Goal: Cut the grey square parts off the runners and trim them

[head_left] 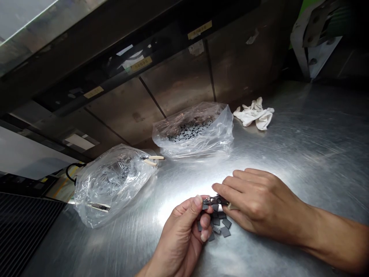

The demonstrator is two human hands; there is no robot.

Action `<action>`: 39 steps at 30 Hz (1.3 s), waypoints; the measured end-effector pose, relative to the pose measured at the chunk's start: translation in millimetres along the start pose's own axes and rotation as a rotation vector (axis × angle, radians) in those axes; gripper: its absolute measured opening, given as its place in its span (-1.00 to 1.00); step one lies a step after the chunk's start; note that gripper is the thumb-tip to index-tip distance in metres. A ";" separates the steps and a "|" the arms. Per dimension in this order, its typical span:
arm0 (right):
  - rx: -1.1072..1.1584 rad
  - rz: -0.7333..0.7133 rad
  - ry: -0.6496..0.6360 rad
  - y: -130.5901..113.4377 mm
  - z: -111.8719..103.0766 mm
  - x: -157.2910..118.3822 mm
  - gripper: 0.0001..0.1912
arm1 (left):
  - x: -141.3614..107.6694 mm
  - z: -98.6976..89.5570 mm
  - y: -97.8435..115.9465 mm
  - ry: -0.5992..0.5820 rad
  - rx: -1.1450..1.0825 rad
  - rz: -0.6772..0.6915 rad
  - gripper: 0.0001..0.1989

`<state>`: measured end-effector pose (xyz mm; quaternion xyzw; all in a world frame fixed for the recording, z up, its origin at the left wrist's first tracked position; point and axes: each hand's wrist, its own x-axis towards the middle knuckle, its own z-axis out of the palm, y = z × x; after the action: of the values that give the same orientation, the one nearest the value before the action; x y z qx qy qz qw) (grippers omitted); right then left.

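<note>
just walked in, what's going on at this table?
A person's left hand pinches a small grey piece, while the right hand holds small pliers with their metal tips at that piece. Loose grey pieces lie on the metal table below the hands. Farther back sit two clear plastic bags with more grey pieces inside; a crumpled white cloth lies to their right.
</note>
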<state>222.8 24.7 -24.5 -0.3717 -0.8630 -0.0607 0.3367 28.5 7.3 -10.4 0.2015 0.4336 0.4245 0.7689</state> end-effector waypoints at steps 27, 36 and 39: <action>0.118 0.085 -0.083 -4.2 -1.6 0.3 -0.94 | -0.9 2.4 2.9 0.107 0.002 -0.008 -0.62; 0.037 0.050 -0.077 -6.0 -1.3 -1.1 -0.95 | -1.7 2.0 2.1 0.128 0.039 0.003 -0.64; 0.032 0.051 -0.086 -6.7 -1.4 -0.7 -0.92 | -1.4 2.0 2.1 0.135 0.053 0.011 -0.64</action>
<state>219.3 19.0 -23.0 -0.3902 -0.8679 -0.0224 0.3066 28.8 7.4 -7.3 0.1952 0.4945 0.4298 0.7298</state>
